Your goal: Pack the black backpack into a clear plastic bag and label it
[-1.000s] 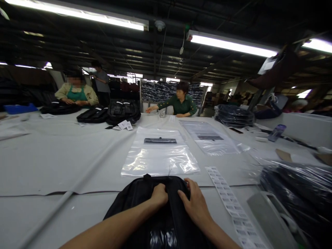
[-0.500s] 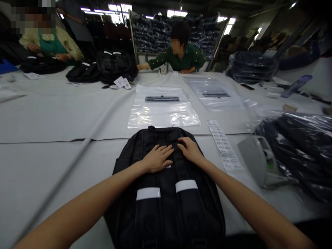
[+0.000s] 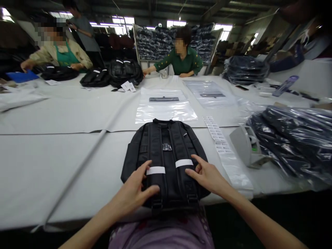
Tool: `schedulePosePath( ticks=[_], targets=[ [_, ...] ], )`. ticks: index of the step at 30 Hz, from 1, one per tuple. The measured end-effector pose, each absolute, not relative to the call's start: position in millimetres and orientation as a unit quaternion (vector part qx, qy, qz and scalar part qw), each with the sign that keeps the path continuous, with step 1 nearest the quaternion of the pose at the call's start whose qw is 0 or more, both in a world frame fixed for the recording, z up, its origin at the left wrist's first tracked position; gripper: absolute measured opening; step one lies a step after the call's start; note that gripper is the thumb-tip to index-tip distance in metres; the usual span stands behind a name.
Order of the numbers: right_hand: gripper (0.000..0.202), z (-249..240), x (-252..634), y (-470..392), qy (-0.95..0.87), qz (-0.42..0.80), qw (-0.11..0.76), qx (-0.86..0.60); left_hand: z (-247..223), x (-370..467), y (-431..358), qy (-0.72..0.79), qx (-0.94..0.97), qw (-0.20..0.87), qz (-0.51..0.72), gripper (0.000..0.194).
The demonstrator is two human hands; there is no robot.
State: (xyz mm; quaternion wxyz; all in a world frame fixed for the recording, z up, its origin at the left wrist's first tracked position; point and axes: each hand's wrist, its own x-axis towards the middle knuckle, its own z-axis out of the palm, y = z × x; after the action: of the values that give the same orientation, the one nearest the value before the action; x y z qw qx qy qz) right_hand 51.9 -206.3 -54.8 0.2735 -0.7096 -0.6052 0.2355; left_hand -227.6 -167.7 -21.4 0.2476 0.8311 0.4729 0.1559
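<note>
A black backpack (image 3: pixel 168 180) lies on the table in front of me, straps up, its top handle pointing away. Each shoulder strap carries a white band, and a small shiny patch sits between them. My left hand (image 3: pixel 137 188) is at the left strap near its white band, thumb and fingers apart, holding nothing. Over the right strap, beside the other white band, is my right hand (image 3: pixel 204 173), its thumb and index finger spread and the other fingers curled; nothing shows in it.
Beyond the backpack lie clear plastic bags (image 3: pixel 166 107). To the right are a label sheet (image 3: pixel 216 135), a grey tape dispenser (image 3: pixel 246 145) and plastic-wrapped dark goods (image 3: pixel 293 141). A person in green (image 3: pixel 185 62) leans across the far side, near black backpacks (image 3: pixel 124 72).
Both my hands have moved from the backpack's upper part down to the white bands, with fingers more spread. The whole backpack is now in view, and the camera view has shifted.
</note>
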Motion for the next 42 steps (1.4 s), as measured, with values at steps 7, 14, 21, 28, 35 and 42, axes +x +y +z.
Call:
schedulePosePath(
  ticks=[7,14,21,28,35,42],
  targets=[
    [0.102,-74,63,-252,-0.812,0.079,0.216,-0.536,-84,-245,-189,0.377,0.913,-0.061,0.142,0.096],
    [0.045,-132,86,-239,-0.786,-0.038,0.302,-0.538,-93,-262,-148,0.296,0.929,-0.087,0.205,0.041],
    [0.009,-119,73,-227,-0.843,-0.101,0.242,-0.47,-76,-257,-148,0.279,0.945,-0.086,0.147,0.03],
    [0.037,-132,75,-251,-0.822,0.02,0.309,-0.478,-92,-281,-168,0.291,0.948,0.028,0.124,0.056],
    [0.053,-83,77,-234,-0.57,0.133,0.433,-0.686,-51,-284,-136,0.573,0.728,0.242,0.288,0.061],
    [0.072,-124,39,-211,-0.563,0.141,0.301,-0.756,-94,-260,-138,0.628,0.754,0.118,0.149,0.073]
  ],
)
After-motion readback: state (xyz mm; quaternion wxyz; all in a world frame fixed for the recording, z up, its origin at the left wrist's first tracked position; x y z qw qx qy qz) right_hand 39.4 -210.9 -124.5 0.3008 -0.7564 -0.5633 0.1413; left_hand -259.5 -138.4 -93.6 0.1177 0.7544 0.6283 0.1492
